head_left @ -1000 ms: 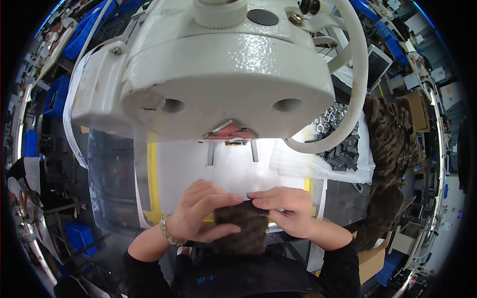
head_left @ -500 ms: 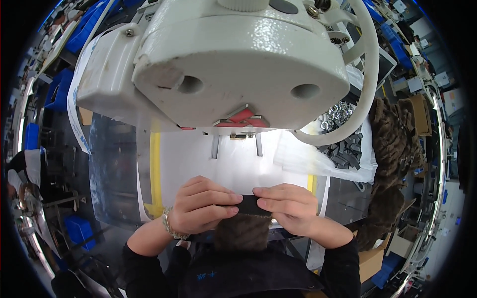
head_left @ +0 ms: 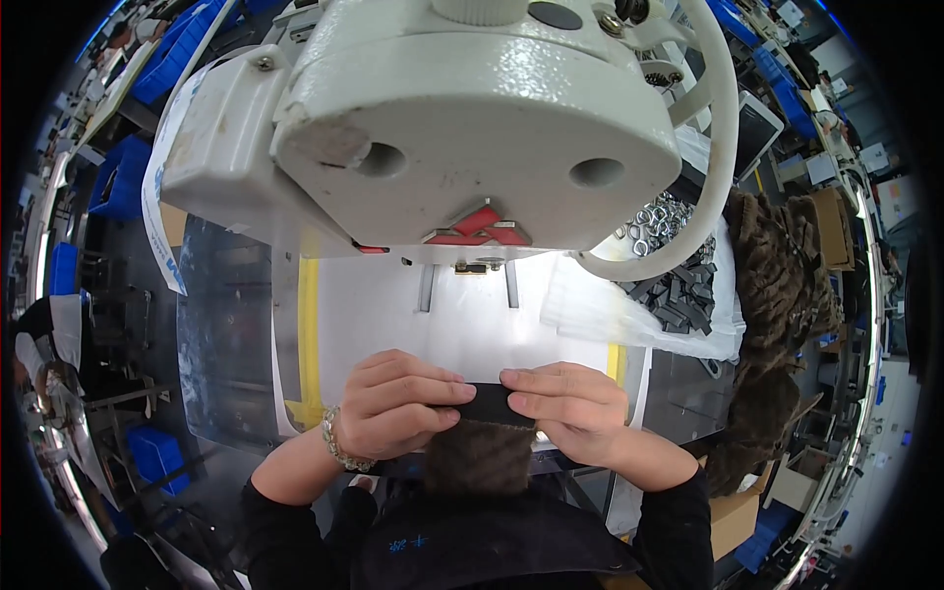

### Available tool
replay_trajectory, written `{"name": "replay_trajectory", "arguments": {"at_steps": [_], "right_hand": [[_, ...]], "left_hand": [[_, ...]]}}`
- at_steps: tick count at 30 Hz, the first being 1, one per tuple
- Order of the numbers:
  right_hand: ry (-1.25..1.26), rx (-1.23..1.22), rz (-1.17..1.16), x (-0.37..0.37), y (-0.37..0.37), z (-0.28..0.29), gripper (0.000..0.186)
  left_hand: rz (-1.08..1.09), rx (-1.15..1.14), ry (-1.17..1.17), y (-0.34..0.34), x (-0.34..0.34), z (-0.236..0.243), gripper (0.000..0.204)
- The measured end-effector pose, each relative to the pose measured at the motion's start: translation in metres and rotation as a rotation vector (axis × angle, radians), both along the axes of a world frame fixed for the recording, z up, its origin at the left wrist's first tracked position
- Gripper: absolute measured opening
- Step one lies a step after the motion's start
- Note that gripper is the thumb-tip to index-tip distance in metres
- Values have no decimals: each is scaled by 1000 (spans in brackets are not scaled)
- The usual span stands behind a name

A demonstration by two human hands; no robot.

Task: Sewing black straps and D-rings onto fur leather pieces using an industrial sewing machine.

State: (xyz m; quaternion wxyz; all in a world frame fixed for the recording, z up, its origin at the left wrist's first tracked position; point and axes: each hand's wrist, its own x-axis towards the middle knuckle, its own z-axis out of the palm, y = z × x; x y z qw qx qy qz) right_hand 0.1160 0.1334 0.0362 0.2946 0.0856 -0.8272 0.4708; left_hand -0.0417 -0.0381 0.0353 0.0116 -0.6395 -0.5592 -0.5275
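Note:
A brown furry fabric piece (head_left: 479, 458) hangs below a smooth black band (head_left: 484, 404) along its far edge, over the front edge of the work surface. My left hand (head_left: 400, 405), with a beaded bracelet at its wrist, pinches the band's left end. Its right end is gripped by my right hand (head_left: 573, 411), thumb below and fingers on top. The fingertips cover both ends of the band. Beyond my hands stands a large pale sewing machine head (head_left: 472, 147), its metal clamp (head_left: 476, 267) just above the white work plate (head_left: 462, 334).
Metal rings (head_left: 661, 224) and black flat pieces (head_left: 680, 303) lie on a plastic bag (head_left: 610, 320) at right. Farther right are brown furry pieces (head_left: 782, 265) and a cardboard box (head_left: 739, 521). A pale cable (head_left: 726, 138) loops beside the machine. Yellow tape (head_left: 309, 344) marks the plate's left side.
My left fingers have shifted slightly left along the black band, baring a little more of it. The right hand stays almost still. The view has tilted slightly.

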Motion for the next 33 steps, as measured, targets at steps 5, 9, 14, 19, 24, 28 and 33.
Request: {"name": "replay_trajectory", "arguments": {"at_steps": [5, 9, 14, 19, 24, 28, 33], "right_hand": [[168, 179, -21, -1, 2, -3, 20], [293, 338, -50, -1, 1, -5, 18], [-64, -125, -60, 2, 0, -5, 15], [-467, -974, -36, 4, 4, -11, 14], [-457, -1037, -50, 2, 4, -13, 14], [-526, -1117, -1, 2, 7, -22, 21], [-705, -827, 66, -2, 23, -11, 48]], "left_hand": [[-28, 29, 118, -2, -2, 5, 10], [-37, 53, 232, -5, -2, 4, 9], [20, -42, 65, -2, 0, 2, 20], [174, -254, -203, 7, -1, -14, 37], [190, -215, 414, 9, -3, 1, 32], [244, -27, 815, -4, 6, -5, 21], [157, -174, 351, -2, 1, -11, 27]]}}
